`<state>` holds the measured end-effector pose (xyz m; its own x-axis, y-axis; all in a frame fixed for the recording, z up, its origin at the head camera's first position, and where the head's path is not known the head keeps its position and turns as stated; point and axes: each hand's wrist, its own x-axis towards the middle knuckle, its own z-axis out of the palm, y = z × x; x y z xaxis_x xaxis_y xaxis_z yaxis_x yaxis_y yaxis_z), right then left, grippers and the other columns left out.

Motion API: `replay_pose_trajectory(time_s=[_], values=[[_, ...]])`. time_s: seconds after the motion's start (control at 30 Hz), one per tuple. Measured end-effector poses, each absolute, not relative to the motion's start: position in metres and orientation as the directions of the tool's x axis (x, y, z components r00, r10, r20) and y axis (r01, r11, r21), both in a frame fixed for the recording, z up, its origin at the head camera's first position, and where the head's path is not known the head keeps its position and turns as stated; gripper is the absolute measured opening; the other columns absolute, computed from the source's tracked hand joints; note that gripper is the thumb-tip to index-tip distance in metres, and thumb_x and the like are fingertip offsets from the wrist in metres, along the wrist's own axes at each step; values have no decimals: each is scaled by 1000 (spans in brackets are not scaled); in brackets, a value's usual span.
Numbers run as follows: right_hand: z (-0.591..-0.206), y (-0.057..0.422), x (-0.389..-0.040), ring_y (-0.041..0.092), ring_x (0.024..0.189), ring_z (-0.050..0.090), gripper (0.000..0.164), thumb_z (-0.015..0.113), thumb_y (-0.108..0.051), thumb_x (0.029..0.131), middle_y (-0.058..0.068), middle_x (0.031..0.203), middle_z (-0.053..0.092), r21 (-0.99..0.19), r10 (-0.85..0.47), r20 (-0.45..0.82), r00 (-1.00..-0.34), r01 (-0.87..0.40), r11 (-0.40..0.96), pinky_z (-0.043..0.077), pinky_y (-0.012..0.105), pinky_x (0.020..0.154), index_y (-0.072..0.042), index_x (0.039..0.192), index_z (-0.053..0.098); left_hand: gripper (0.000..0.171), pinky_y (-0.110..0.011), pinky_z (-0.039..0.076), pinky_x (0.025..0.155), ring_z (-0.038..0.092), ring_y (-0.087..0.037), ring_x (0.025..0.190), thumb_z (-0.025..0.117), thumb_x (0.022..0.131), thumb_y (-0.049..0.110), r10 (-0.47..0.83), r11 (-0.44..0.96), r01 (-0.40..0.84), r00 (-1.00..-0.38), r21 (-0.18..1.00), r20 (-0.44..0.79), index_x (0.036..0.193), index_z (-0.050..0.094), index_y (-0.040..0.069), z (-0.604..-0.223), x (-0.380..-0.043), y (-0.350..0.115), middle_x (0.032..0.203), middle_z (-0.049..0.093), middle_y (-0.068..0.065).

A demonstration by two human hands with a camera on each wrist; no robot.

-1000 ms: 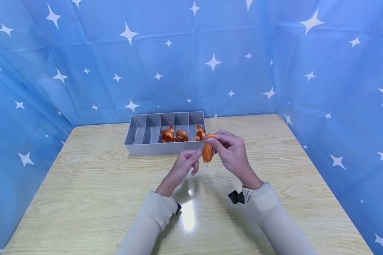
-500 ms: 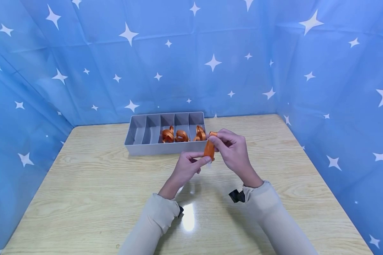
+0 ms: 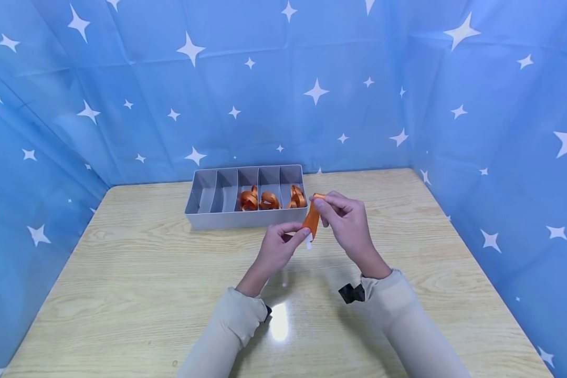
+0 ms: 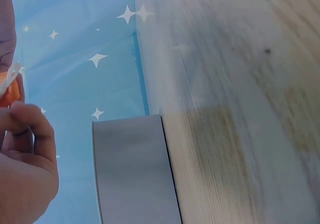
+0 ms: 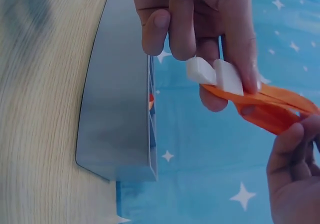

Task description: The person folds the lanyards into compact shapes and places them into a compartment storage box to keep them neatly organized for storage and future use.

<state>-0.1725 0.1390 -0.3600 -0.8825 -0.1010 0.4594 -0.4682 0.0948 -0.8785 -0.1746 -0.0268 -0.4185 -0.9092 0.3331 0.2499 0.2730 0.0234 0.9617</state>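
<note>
Between my two hands an orange ribbon (image 3: pixel 313 218) is stretched, folded lengthwise into a loop-like strip. My left hand (image 3: pixel 275 245) pinches its lower end between thumb and fingers. At that end two small white blocks (image 5: pixel 228 77) stick out, seen close in the right wrist view. My right hand (image 3: pixel 350 227) pinches the upper end, where a short orange roll shows above the thumb. Both hands are in the air just in front of the right end of a grey divided tray (image 3: pixel 245 220). The left wrist view shows only a bit of the orange ribbon (image 4: pixel 9 94).
In the tray's three right-hand compartments lie coiled orange ribbons (image 3: pixel 249 199), one bundle in each. The tray stands toward the back of a wooden table (image 3: pixel 123 283). Blue curtains (image 3: pixel 264 131) with white stars hang behind and at the sides.
My left hand has reached the ribbon's lower end and now pinches it. The ribbon, which hung bunched from my right hand, is drawn out narrower and slants between the hands.
</note>
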Motion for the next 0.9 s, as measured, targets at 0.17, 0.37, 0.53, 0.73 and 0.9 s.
replay_pose_trajectory(time_s=[0.17, 0.37, 0.53, 0.73, 0.9], values=[[-371, 143, -179, 26, 51, 44, 38, 47, -18, 97, 18, 64, 48, -918, -176, 392, -903, -398, -4, 42, 31, 51, 10, 74, 59, 21, -20, 39, 49, 56, -8, 60, 58, 91, 11, 288, 34, 280, -922, 959, 259, 102, 67, -4, -418, -173, -26, 88, 68, -18], [-376, 148, -178, 25, 39, 46, 47, 36, -33, 101, 20, 93, 66, -948, -311, 318, -896, -312, -71, 45, 35, 50, 2, 128, 50, 23, -25, 45, 53, 58, -10, 65, 58, 92, 15, 231, 67, 273, -940, 960, 251, 104, 67, -2, -418, -173, -27, 93, 67, -17], [-379, 148, -176, 26, 43, 53, 49, 34, -37, 100, 20, 116, 61, -959, -362, 281, -889, -277, -64, 50, 38, 72, -9, 140, 37, 23, -27, 48, 56, 58, -9, 64, 57, 92, 16, 204, 70, 270, -946, 960, 251, 102, 67, -2, -419, -173, -27, 90, 66, -13], [-383, 148, -176, 30, 48, 58, 44, 34, -32, 101, 19, 125, 55, -953, -389, 295, -873, -295, -61, 48, 40, 84, -16, 142, 35, 25, -19, 33, 41, 41, -7, 43, 58, 92, 16, 179, 3, 236, -956, 972, 232, 105, 67, -3, -420, -174, -29, 68, 57, 0], [-389, 149, -177, 28, 50, 59, 41, 35, -20, 102, 21, 129, 51, -933, -424, 336, -841, -357, -31, 51, 36, 77, -14, 142, 34, 25, -19, 35, 43, 48, -9, 50, 59, 91, 14, 162, -4, 255, -954, 967, 252, 105, 66, -5, -422, -175, -32, 72, 64, -2]])
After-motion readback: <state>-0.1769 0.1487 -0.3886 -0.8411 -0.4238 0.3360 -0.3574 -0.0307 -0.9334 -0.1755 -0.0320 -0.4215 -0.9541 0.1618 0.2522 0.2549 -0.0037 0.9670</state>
